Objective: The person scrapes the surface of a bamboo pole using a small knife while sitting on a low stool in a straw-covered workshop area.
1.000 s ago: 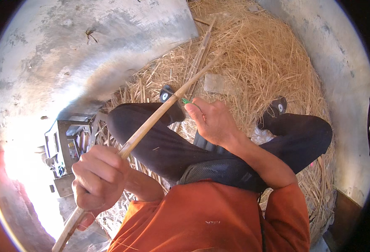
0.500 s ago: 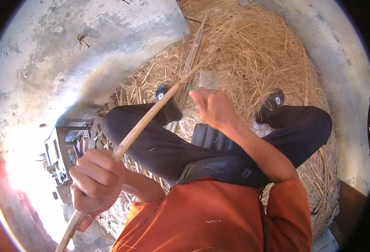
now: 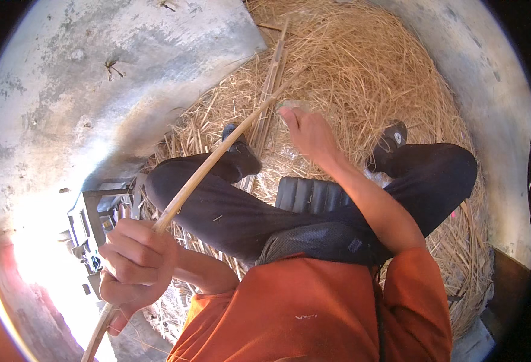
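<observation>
A long pale stick, bamboo-like and thinner toward its far end, slants from the lower left up to the straw. My left hand is wrapped round its lower part, and the near end sticks out below the fist. Close to the stick's far half, on its right side, is my right hand, fingers curled in. Something small and pale green shows blurred by its thumb; I cannot make out what it is. Between the stick and this hand a slight gap appears.
Loose straw and shavings cover the floor. Long split strips lie beyond my left shoe. A ribbed black pad sits between my legs. Stained walls stand on both sides; a dark metal frame is at left.
My right hand has moved away from me, farther up alongside the stick. The left hand keeps its hold on the stick, with only a slight shift.
</observation>
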{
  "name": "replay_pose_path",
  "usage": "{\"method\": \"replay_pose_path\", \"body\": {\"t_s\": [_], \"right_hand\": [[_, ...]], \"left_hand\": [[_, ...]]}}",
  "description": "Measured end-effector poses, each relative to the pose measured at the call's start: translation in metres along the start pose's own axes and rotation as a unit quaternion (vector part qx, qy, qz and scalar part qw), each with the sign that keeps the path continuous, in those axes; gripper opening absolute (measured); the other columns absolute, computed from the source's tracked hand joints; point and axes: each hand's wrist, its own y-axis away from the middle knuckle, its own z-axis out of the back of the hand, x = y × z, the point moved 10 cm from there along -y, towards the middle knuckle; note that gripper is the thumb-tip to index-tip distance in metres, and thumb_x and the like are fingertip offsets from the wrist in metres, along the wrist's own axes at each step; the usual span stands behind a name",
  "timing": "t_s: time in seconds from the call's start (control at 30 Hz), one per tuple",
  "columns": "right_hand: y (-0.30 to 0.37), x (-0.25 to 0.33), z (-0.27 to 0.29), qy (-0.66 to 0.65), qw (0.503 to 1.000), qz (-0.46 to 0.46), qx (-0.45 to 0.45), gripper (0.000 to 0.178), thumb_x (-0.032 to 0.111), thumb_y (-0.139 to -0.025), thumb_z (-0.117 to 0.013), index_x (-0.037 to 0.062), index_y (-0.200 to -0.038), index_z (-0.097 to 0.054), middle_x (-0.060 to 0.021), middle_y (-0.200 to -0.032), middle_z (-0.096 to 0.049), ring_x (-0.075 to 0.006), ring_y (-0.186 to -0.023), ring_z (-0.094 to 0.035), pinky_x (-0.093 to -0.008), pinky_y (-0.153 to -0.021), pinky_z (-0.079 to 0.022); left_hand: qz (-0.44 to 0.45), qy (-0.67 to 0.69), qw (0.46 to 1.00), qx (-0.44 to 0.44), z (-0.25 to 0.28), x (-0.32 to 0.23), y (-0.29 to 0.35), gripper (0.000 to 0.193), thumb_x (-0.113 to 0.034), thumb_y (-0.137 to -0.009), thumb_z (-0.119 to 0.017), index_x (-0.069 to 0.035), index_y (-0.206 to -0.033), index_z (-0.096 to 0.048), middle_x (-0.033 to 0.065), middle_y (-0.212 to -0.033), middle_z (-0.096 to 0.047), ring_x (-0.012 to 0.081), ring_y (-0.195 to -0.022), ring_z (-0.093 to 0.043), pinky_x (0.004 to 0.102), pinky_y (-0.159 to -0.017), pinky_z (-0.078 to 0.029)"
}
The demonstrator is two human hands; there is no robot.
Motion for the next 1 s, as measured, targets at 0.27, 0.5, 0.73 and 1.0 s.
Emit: {"method": "replay_pose_path", "body": {"t_s": [0.27,0.5,0.73,1.0], "right_hand": [[0.031,0.044,-0.002,0.000,0.997,0.067,0.050,0.052,0.044,-0.096,-0.037,0.0024,-0.071,-0.057,-0.0203,-0.054,-0.053,-0.0355,-0.052,-0.057,-0.0458,-0.052,-0.044],[-0.024,-0.054,0.011,0.108,0.992,-0.017,-0.061,0.065,0.047,-0.097,-0.029,-0.0038,-0.073,-0.061,-0.0208,-0.054,-0.056,-0.0388,-0.052,-0.058,-0.0478,-0.058,-0.050],[0.016,0.019,0.006,-0.020,0.998,0.001,0.065,0.056,0.051,-0.096,-0.031,0.0053,-0.099,-0.063,-0.0023,-0.045,-0.039,-0.0169,-0.042,-0.048,-0.0373,-0.045,-0.042],[0.062,0.097,0.008,-0.084,0.978,0.189,0.012,0.052,0.044,-0.096,-0.037,0.0021,-0.071,-0.056,-0.0201,-0.050,-0.054,-0.0376,-0.049,-0.058,-0.0469,-0.047,-0.046]], "left_hand": [[0.012,0.000,1.000,0.013,-0.002,-0.001,0.002,0.051,-0.047,-0.089,-0.045,-0.011,-0.055,-0.031,-0.0024,-0.037,-0.032,0.0056,-0.027,-0.025,0.0194,-0.027,-0.020],[0.009,0.029,0.999,0.026,-0.012,0.005,-0.002,0.049,-0.043,-0.089,-0.046,-0.011,-0.055,-0.031,-0.0023,-0.037,-0.032,0.0058,-0.027,-0.025,0.0197,-0.027,-0.019],[0.002,0.029,0.999,0.027,-0.004,-0.001,-0.008,0.047,-0.038,-0.090,-0.046,-0.011,-0.055,-0.032,-0.0022,-0.037,-0.032,0.0060,-0.027,-0.025,0.0199,-0.027,-0.019],[0.007,0.031,0.999,0.043,-0.013,-0.001,-0.005,0.044,-0.033,-0.090,-0.046,-0.011,-0.054,-0.032,-0.0021,-0.038,-0.032,0.0062,-0.028,-0.025,0.0202,-0.027,-0.018]]}}
